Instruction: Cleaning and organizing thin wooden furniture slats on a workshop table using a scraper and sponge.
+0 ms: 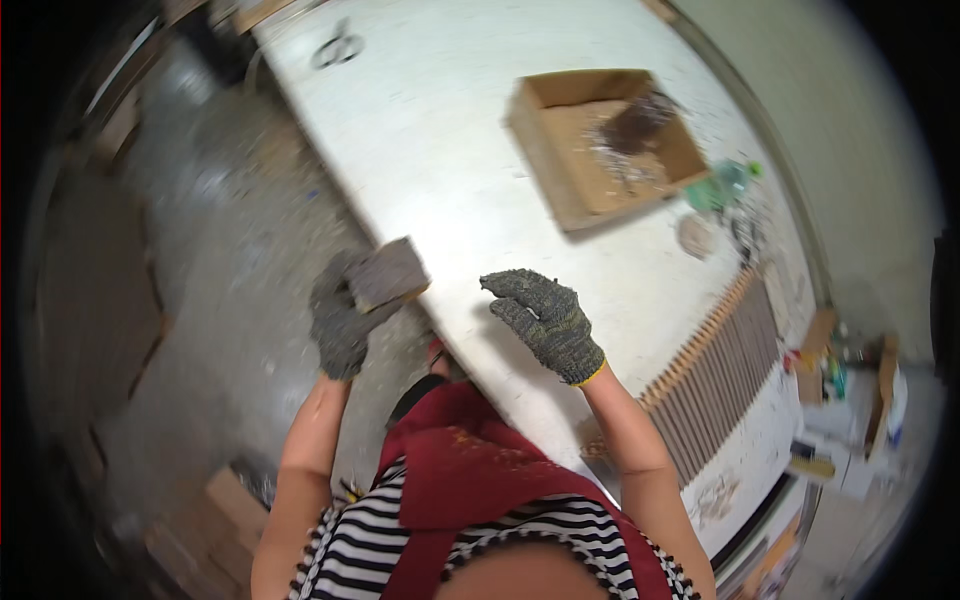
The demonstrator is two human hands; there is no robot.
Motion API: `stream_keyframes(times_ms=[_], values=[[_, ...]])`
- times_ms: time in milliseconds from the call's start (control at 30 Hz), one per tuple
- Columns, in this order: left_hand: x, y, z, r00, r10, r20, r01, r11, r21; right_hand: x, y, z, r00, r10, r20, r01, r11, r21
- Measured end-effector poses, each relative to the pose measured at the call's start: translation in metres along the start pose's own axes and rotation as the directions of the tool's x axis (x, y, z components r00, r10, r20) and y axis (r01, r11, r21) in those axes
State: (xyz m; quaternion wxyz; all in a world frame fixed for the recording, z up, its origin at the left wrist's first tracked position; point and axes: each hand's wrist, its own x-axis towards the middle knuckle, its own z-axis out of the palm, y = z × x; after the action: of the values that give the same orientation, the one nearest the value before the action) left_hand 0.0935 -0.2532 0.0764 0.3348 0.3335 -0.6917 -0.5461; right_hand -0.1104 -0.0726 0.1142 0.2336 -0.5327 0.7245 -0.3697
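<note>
Both hands wear dark grey knitted gloves. My left hand [338,312] is closed round a grey-brown rectangular block [391,276] with a tan lower edge, held by the table's left edge. What the block is made of I cannot tell. Over the white table [440,170], my right hand [543,318] has its fingers stretched out and its thumb a little apart, with nothing seen between them. To the right of that hand lies a long row of thin brown slats [715,375] with light wooden ends, packed side by side.
An open cardboard box [560,185] on the table holds a dark brown piece [638,122] and scraps. Scissors [338,48] lie at the far left. A green clear bottle [715,188] and a round tan object [695,235] are near the wall. Cardboard [215,520] stands on the floor.
</note>
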Motion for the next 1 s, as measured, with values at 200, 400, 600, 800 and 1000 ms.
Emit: stream_keyframes(times_ms=[200, 400, 600, 800, 1000], values=[[0.033, -0.019, 0.069, 0.942, -0.076, 0.326, 0.124, 0.984, -0.129, 0.032, 0.052, -0.147, 0.853, 0.100, -0.512, -0.249, 0.940, -0.231], [0.103, 0.046, 0.155, 0.658, 0.466, 0.592, -0.457, 0.872, -0.178, 0.114, 0.150, -0.263, 0.884, -0.129, -0.450, -0.315, 0.547, -0.776], [0.163, 0.033, 0.233, 0.410, 0.577, 0.707, -0.774, 0.630, -0.065, 0.178, 0.164, -0.274, 0.929, 0.233, -0.289, -0.371, 0.595, -0.713], [0.168, 0.021, 0.240, 0.414, 0.389, 0.823, -0.675, 0.738, -0.009, 0.178, 0.204, -0.283, 0.936, 0.266, -0.232, -0.352, 0.670, -0.654], [0.144, 0.022, 0.192, 0.439, 0.372, 0.818, -0.648, 0.762, 0.002, 0.154, 0.175, -0.254, 0.938, 0.253, -0.238, -0.347, 0.691, -0.634]])
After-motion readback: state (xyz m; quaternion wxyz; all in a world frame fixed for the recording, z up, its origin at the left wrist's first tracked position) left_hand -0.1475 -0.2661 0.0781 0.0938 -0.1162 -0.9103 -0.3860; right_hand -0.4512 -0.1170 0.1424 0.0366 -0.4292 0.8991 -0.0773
